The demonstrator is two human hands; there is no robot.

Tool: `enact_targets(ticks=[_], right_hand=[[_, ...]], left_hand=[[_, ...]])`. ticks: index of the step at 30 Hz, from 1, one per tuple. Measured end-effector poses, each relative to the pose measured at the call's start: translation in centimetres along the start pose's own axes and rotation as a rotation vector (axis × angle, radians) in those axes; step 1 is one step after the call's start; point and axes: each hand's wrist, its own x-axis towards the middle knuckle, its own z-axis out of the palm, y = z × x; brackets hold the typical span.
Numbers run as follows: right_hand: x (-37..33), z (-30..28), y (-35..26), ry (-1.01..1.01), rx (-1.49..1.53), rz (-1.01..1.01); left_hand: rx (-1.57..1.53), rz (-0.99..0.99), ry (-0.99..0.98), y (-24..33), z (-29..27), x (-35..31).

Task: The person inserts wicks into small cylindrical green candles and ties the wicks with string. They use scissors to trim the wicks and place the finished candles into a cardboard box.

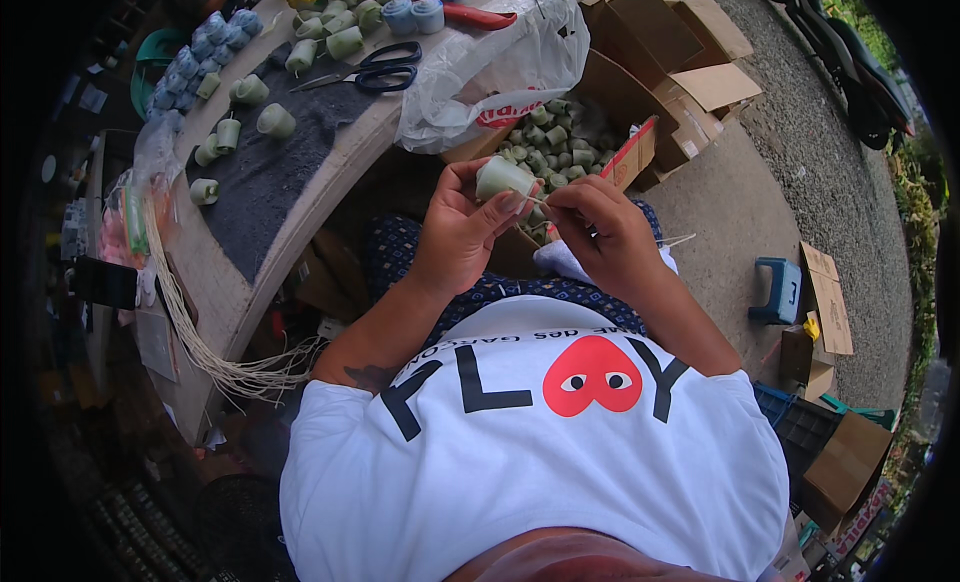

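My left hand is wrapped round a pale green candle, tilted on its side above my lap. A thin whitish wick runs from the candle's end toward my right hand. The thumb and fingers of that hand are pinched together on the wick. A pale string end shows beyond my right wrist; I cannot tell whether it is the same wick. Just beyond my hands, a cardboard box holds many similar green candles.
On the curved table at left lie a dark cloth, several green candles, blue-handled scissors and a bundle of wicks. A plastic bag hangs over its edge. At right stands a blue stool.
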Motion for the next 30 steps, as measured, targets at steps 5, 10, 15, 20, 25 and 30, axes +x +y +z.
enact_targets(ticks=[5,10,15,20,25,30], right_hand=[[0.0,0.0,0.1,-0.032,-0.006,-0.008],[0.6,-1.8,1.1,0.039,0.175,0.149],[8.5,-4.7,5.3,0.164,0.416,0.386],[19.5,-4.4,12.7,0.179,0.489,0.639],[23.4,-0.5,17.0,0.289,0.159,0.801],[23.1,0.4,15.8,0.234,0.114,0.720]], left_hand=[[-0.022,0.006,0.024,0.1,-0.1,-0.1],[-0.030,0.181,0.177,3.5,-2.0,0.7],[0.083,0.293,0.217,8.0,-5.6,1.1],[0.039,0.245,0.242,8.8,-6.2,1.4],[-0.016,0.175,0.193,7.7,-6.1,0.7],[-0.043,0.132,0.212,7.6,-6.2,1.0]])
